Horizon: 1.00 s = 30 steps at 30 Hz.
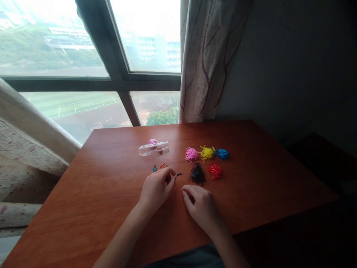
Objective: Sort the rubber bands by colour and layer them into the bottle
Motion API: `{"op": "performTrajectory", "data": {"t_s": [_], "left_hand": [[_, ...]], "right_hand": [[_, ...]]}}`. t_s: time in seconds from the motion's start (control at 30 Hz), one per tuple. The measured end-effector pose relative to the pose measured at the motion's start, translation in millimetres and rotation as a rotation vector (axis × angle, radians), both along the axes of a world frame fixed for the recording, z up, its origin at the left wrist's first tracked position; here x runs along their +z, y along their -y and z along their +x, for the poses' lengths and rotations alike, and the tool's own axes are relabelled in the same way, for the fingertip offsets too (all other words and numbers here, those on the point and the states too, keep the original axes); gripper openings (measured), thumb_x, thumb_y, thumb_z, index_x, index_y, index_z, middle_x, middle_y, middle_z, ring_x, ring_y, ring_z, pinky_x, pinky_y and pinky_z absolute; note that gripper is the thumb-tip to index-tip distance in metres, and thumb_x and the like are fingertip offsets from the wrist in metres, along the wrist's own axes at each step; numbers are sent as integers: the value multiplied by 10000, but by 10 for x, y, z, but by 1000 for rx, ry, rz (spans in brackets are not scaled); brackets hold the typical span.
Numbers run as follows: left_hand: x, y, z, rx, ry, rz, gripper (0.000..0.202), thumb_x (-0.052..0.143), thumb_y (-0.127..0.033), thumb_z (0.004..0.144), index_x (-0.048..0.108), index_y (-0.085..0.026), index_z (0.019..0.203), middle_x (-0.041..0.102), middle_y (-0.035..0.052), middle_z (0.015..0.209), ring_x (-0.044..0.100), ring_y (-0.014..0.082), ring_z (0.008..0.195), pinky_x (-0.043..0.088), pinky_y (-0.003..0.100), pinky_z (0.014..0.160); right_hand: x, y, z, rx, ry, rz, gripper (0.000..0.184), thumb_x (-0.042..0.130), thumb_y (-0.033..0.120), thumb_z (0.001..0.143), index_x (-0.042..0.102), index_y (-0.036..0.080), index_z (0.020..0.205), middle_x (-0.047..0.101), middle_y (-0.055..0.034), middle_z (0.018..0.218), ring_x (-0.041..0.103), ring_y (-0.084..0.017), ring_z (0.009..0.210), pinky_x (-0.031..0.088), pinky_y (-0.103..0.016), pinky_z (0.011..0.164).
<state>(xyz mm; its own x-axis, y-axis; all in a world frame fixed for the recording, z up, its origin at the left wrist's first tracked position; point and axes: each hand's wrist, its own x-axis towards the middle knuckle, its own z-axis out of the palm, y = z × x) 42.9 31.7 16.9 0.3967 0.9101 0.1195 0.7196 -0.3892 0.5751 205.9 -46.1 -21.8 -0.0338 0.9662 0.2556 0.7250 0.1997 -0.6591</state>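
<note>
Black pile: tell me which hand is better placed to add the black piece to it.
Likely the left hand: it pinches the small black piece, whose free end points toward the black pile. The right hand sits nearer the pile, but no piece shows in it.

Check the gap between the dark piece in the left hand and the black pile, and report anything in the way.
Nothing visible stands between the dark piece in the left hand and the black pile: only tabletop shows there. The right hand sits nearer the person, off that line.
</note>
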Motion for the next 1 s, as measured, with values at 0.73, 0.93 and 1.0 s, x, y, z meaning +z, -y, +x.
{"op": "performTrajectory", "data": {"t_s": [0.73,0.93,1.0], "left_hand": [[-40,-80,356,-79,-98,5,146,542,-220,848,672,-228,914,710,25,829,633,158,708,413,241,628],[-88,113,-43,-40,-30,-13,148,498,-219,877,646,-215,880,683,17,789,606,144,695,422,231,640],[-118,167,-182,-17,-14,-33,150,496,-236,879,644,-212,869,688,20,788,610,148,694,433,235,644]], "right_hand": [[-17,32,-10,-2,55,25,204,468,133,895,638,210,813,677,-32,750,628,-175,719,390,-259,656],[-18,24,-12,7,42,15,204,491,141,898,676,225,916,714,-27,839,656,-170,767,445,-254,715],[-23,22,-14,3,46,18,200,499,142,896,678,229,921,719,-24,843,661,-167,770,452,-250,720]]}}
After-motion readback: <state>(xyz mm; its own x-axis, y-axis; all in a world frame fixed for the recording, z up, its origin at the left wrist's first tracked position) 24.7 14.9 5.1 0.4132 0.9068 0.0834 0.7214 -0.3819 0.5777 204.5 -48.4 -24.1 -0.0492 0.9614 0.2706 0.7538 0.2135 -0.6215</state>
